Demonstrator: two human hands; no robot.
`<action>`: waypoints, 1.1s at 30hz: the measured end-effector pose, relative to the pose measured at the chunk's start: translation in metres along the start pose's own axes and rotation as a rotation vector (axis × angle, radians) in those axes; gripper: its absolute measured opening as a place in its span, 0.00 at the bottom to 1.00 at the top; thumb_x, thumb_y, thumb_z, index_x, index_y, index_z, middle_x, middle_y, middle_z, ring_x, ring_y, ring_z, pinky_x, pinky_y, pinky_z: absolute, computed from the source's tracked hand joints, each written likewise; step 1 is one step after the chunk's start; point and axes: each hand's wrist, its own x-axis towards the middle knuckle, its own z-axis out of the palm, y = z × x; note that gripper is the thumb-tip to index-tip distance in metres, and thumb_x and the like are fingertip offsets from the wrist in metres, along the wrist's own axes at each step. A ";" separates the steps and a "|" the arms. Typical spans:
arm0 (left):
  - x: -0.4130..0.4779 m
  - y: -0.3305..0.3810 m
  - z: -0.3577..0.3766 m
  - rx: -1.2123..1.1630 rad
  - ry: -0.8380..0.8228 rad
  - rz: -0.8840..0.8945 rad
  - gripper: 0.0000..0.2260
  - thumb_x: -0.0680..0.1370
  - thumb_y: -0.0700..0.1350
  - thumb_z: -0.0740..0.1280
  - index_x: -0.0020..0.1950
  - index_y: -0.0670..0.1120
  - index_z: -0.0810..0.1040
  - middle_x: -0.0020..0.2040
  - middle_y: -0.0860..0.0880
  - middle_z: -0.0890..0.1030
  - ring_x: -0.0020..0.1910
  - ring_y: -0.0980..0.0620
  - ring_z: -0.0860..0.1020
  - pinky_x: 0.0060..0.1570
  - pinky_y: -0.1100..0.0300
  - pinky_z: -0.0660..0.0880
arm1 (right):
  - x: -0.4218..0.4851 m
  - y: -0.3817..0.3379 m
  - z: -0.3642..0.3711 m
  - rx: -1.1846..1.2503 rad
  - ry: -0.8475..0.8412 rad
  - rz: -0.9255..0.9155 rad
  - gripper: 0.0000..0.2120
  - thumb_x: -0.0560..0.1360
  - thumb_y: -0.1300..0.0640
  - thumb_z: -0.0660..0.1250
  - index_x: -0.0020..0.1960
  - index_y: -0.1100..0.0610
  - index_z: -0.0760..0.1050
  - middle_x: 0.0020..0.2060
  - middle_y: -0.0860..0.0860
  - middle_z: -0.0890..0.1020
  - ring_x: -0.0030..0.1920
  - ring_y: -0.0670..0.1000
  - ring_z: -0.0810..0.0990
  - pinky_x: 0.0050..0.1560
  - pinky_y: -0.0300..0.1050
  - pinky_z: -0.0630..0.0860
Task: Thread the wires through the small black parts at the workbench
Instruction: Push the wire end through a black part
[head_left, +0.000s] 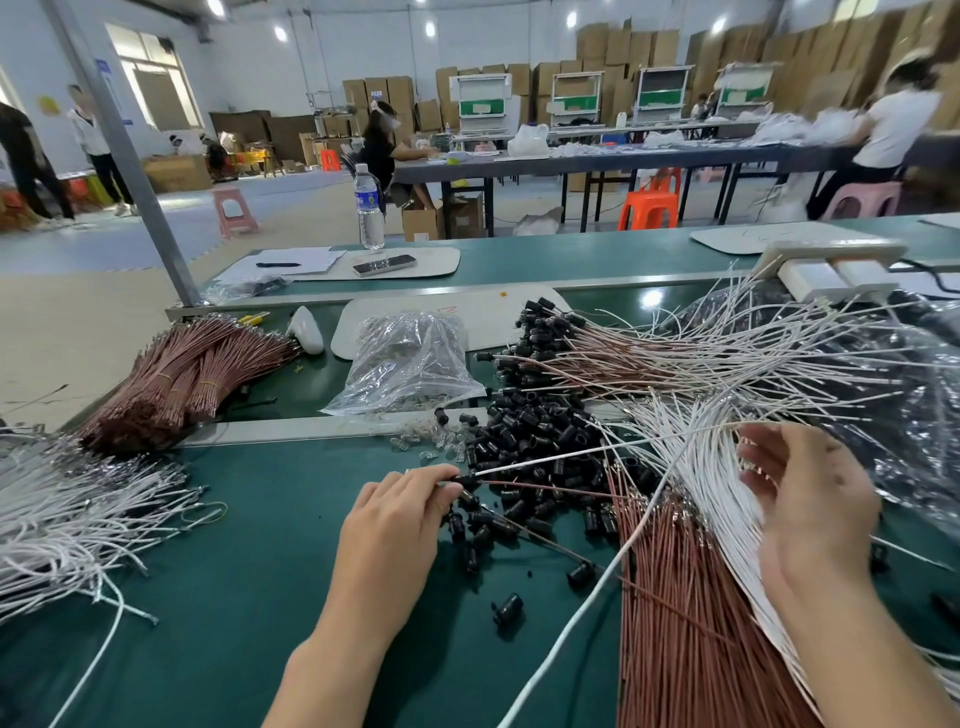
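My left hand (400, 512) pinches a small black part (464, 480) just above the green bench. A white wire (571, 456) and a brown wire (540, 487) run from that part toward the right. My right hand (810, 499) hovers over the fanned white wires (727, 525), fingers loosely curled, the fingertips at the far end of the white wire. A heap of loose black parts (535, 441) lies between my hands. Brown wires (675, 613) fan out below it, at the right.
Finished wires with black parts (623, 353) lie behind the heap. A clear bag of parts (410, 364) sits in the middle, bundled brown wires (192, 374) at the left, loose white wires (67, 514) at the far left. A water bottle (370, 208) stands behind.
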 end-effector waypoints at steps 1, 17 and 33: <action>0.000 -0.001 0.001 -0.002 -0.003 0.007 0.15 0.81 0.53 0.60 0.57 0.49 0.83 0.45 0.58 0.83 0.42 0.62 0.70 0.48 0.60 0.69 | 0.002 -0.002 -0.001 0.048 0.008 0.036 0.04 0.79 0.59 0.65 0.46 0.53 0.76 0.36 0.47 0.86 0.36 0.44 0.81 0.40 0.39 0.75; -0.016 0.044 0.021 -0.378 -0.027 0.008 0.10 0.82 0.63 0.57 0.60 0.67 0.73 0.44 0.69 0.79 0.40 0.63 0.79 0.39 0.70 0.72 | -0.071 0.030 0.031 -0.447 -0.876 -0.122 0.14 0.76 0.38 0.66 0.58 0.41 0.81 0.48 0.41 0.86 0.43 0.40 0.82 0.43 0.32 0.77; -0.019 0.044 0.024 -0.248 -0.045 0.001 0.01 0.82 0.55 0.63 0.51 0.61 0.72 0.41 0.62 0.77 0.36 0.56 0.76 0.34 0.69 0.70 | -0.046 0.036 0.030 0.123 -0.495 0.340 0.09 0.75 0.55 0.69 0.52 0.56 0.83 0.48 0.56 0.86 0.47 0.55 0.87 0.43 0.43 0.84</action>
